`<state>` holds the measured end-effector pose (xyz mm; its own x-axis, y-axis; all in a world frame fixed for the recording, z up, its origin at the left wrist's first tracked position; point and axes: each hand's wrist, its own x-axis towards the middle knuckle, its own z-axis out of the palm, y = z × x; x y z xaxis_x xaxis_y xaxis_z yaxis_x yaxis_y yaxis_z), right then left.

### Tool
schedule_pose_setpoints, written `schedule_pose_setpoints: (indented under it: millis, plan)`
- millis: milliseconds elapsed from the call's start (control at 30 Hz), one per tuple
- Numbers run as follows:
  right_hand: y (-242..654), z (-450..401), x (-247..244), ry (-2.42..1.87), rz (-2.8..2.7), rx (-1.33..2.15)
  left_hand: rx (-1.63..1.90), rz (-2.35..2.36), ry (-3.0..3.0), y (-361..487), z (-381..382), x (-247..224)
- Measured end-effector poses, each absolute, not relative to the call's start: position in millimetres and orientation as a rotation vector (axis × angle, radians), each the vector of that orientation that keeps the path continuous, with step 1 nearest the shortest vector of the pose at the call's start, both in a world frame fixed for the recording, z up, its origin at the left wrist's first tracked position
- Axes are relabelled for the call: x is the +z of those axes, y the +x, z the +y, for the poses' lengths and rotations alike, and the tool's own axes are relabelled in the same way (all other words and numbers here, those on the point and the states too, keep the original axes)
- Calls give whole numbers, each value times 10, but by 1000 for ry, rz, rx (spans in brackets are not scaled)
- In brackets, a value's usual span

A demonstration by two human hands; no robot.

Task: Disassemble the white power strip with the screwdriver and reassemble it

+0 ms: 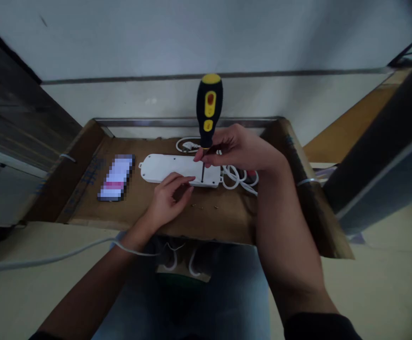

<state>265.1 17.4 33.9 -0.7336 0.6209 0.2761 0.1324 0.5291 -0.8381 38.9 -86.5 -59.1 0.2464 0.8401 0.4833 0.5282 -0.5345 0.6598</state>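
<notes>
A white power strip [159, 166] lies underside up on the cardboard, with dark screw holes along its edges. My right hand [232, 148] pinches the screwdriver [210, 106] by its shaft, just under the black and yellow handle. The screwdriver stands nearly upright, its tip at a hole near the strip's front right edge. My left hand [170, 196] is closed at the strip's front edge, fingers on top and thumb at the front, beside the screwdriver tip. Several tiny screws [216, 207] lie on the cardboard in front of the strip.
A phone [116, 178] with a lit, blurred screen lies to the left. The strip's white cord [232, 177] is coiled at the right, and its plug [189, 146] lies behind. Raised cardboard sides [303, 189] border the work surface. A pale cable [67, 252] crosses at lower left.
</notes>
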Motion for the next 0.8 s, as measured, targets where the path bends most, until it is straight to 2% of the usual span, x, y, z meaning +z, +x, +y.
schedule_pose_setpoints:
  millis: [300,533,800]
  plan:
    - [2601,151,326,-613,-2177,1175,1194,1177,2060,593,-512,-621]
    - [2493,48,391,-612,-1834,817,1177,1184,2062,600,-523,-613]
    - [2524,32,404,-612,-1796,745,895,1038,2062,512,-379,-383]
